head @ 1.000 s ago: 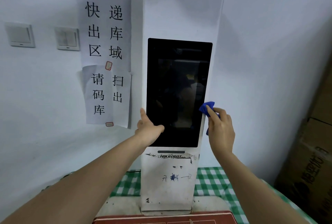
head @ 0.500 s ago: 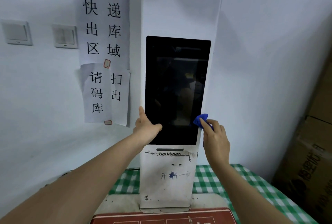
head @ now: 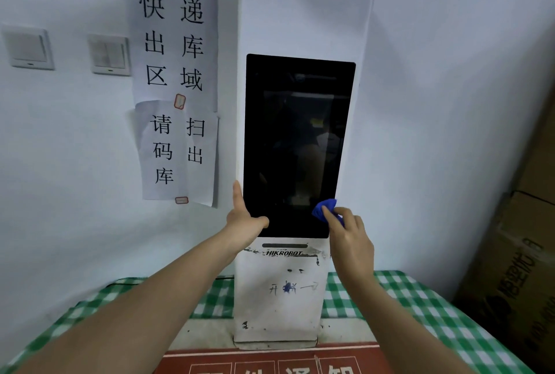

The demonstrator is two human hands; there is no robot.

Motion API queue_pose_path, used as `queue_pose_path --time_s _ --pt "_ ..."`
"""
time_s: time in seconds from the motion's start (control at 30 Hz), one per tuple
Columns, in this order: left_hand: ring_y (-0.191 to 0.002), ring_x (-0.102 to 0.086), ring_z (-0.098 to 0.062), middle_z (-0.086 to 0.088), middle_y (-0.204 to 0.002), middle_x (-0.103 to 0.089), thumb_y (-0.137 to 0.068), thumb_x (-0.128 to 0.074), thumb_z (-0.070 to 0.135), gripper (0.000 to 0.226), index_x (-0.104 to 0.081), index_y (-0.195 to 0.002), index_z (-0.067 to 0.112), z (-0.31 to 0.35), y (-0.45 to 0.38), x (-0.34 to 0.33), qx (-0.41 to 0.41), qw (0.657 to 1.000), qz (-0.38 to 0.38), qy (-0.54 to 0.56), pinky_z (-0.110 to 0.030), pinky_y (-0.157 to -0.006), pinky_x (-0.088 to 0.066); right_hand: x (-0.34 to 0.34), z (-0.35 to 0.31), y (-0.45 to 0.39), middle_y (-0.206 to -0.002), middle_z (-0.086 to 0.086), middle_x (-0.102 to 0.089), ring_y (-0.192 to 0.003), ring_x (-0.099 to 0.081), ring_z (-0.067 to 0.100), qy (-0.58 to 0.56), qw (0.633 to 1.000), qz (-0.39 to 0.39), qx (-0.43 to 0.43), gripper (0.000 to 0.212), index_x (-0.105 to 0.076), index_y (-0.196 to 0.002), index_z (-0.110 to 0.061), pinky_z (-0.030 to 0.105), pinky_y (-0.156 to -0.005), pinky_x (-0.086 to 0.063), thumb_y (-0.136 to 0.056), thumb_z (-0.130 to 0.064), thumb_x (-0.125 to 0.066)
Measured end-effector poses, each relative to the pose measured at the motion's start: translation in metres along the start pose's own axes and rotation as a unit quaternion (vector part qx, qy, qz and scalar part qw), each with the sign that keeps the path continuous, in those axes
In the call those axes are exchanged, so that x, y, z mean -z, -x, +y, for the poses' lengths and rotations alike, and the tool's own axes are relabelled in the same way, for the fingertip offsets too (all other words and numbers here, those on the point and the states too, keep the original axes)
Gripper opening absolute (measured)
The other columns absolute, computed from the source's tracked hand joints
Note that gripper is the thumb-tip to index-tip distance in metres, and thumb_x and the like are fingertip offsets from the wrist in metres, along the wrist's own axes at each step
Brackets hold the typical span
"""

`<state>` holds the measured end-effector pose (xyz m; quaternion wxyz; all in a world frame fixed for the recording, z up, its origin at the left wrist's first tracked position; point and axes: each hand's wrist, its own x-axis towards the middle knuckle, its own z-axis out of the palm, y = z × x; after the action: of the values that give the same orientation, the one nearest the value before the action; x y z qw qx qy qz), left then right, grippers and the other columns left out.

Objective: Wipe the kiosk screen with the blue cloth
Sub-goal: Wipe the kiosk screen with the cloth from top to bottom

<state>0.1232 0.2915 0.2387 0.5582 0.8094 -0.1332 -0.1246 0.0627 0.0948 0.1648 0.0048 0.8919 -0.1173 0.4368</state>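
A tall white kiosk [head: 279, 298] stands against the wall, with a dark, switched-off screen [head: 297, 139] in its front. My right hand [head: 350, 238] pinches a small bunched blue cloth [head: 324, 208] against the screen's lower right corner. My left hand [head: 244, 219] grips the kiosk's left edge at the screen's lower left corner, thumb across the glass and a finger pointing up along the side.
Paper signs [head: 177, 82] with black characters are taped to the wall left of the kiosk, beside two light switches [head: 109, 54]. A green checked tablecloth [head: 414, 307] covers the surface below. Cardboard boxes [head: 516, 268] stand at the right. A red sign [head: 270, 360] lies at the bottom.
My right hand has slid the blue cloth down the screen's right edge to the lower right corner and slightly inward. My left hand has kept its grip on the left edge.
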Motion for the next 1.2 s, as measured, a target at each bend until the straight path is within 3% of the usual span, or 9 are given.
queue_pose_path --time_s 0.1,0.27,0.37,0.43,0.57,0.73,0.87,1.0,1.2 --pt "-0.069 -0.041 -0.004 -0.008 -0.149 -0.032 -0.090 -0.052 0.009 0.101 0.027 -0.144 0.041 -0.002 -0.005 -0.001 0.008 1.000 0.003 -0.007 -0.018 -0.059 -0.041 0.008 0.001 -0.011 -0.106 0.005 -0.061 -0.081 -0.055 0.026 0.007 1.000 0.007 0.008 0.073 -0.064 -0.119 -0.013 0.022 -0.039 -0.027 -0.053 0.015 -0.077" --pt "-0.072 -0.045 -0.006 -0.008 -0.146 -0.035 -0.090 -0.052 0.009 0.101 0.027 -0.144 0.042 -0.003 -0.004 -0.001 0.007 1.000 -0.001 -0.011 -0.019 -0.060 -0.042 0.015 -0.010 -0.039 -0.110 0.005 -0.060 -0.082 -0.053 0.024 -0.047 0.994 0.083 -0.057 0.055 -0.062 -0.122 -0.016 0.022 -0.043 -0.029 -0.073 0.009 -0.070" --pt "-0.070 -0.045 -0.006 -0.004 -0.129 -0.042 -0.090 -0.051 0.006 0.100 0.027 -0.145 0.039 -0.002 -0.003 0.001 0.001 1.000 -0.006 -0.013 -0.018 -0.058 -0.042 0.003 -0.008 -0.019 -0.112 0.004 -0.058 -0.084 -0.052 0.024 -0.016 0.999 0.039 0.002 0.070 -0.061 -0.123 -0.015 0.023 -0.040 -0.031 -0.061 0.013 -0.075" --pt "-0.066 -0.040 -0.003 0.001 -0.115 -0.037 -0.090 -0.050 0.005 0.100 0.027 -0.145 0.038 -0.001 -0.001 0.001 -0.001 1.000 -0.015 -0.011 -0.017 -0.056 -0.039 -0.003 0.002 -0.004 -0.109 0.004 -0.058 -0.080 -0.052 0.024 0.018 0.998 0.004 0.064 0.078 -0.064 -0.120 -0.012 0.022 -0.036 -0.031 -0.049 0.017 -0.076" --pt "-0.064 -0.038 -0.003 0.002 -0.103 -0.042 -0.090 -0.052 0.006 0.101 0.026 -0.145 0.038 -0.002 0.001 0.002 0.000 1.000 -0.009 -0.022 -0.017 -0.050 -0.035 0.007 0.007 -0.016 -0.104 0.004 -0.062 -0.075 -0.053 0.024 0.044 0.992 -0.001 0.121 0.074 -0.067 -0.115 -0.012 0.021 -0.036 -0.031 -0.047 0.016 -0.078" --pt "-0.069 -0.040 -0.004 -0.010 -0.136 -0.040 -0.088 -0.055 0.007 0.104 0.026 -0.144 0.041 -0.004 -0.001 -0.001 0.009 1.000 -0.006 -0.014 -0.017 -0.051 -0.033 0.017 -0.011 -0.044 -0.108 0.005 -0.061 -0.081 -0.054 0.025 -0.001 0.997 0.069 0.014 0.059 -0.065 -0.117 -0.014 0.020 -0.037 -0.030 -0.064 0.011 -0.074" --pt "-0.070 -0.041 -0.005 -0.009 -0.124 -0.042 -0.089 -0.055 0.008 0.103 0.025 -0.145 0.041 -0.005 -0.002 0.000 0.007 1.000 -0.004 -0.018 -0.016 -0.051 -0.032 -0.002 -0.014 -0.017 -0.108 0.004 -0.059 -0.079 -0.050 0.024 0.018 0.996 0.014 0.090 0.077 -0.064 -0.120 -0.012 0.023 -0.037 -0.035 -0.048 0.012 -0.079" --pt "-0.079 -0.048 -0.012 -0.011 -0.120 -0.043 -0.088 -0.056 0.008 0.104 0.025 -0.145 0.040 -0.002 -0.003 0.000 0.004 1.000 -0.002 -0.021 -0.017 -0.053 -0.036 0.003 -0.010 -0.015 -0.104 0.004 -0.061 -0.077 -0.054 0.024 0.032 0.988 -0.021 0.150 0.077 -0.066 -0.116 -0.013 0.024 -0.038 -0.040 -0.044 0.010 -0.082" --pt "-0.081 -0.050 -0.015 -0.008 -0.117 -0.041 -0.088 -0.054 0.009 0.103 0.025 -0.144 0.042 -0.005 -0.001 0.003 0.004 1.000 -0.013 -0.017 -0.018 -0.055 -0.039 0.012 -0.029 -0.048 -0.108 0.005 -0.061 -0.082 -0.054 0.025 -0.010 0.997 0.077 0.019 0.059 -0.065 -0.119 -0.014 0.022 -0.037 -0.034 -0.065 0.010 -0.073"
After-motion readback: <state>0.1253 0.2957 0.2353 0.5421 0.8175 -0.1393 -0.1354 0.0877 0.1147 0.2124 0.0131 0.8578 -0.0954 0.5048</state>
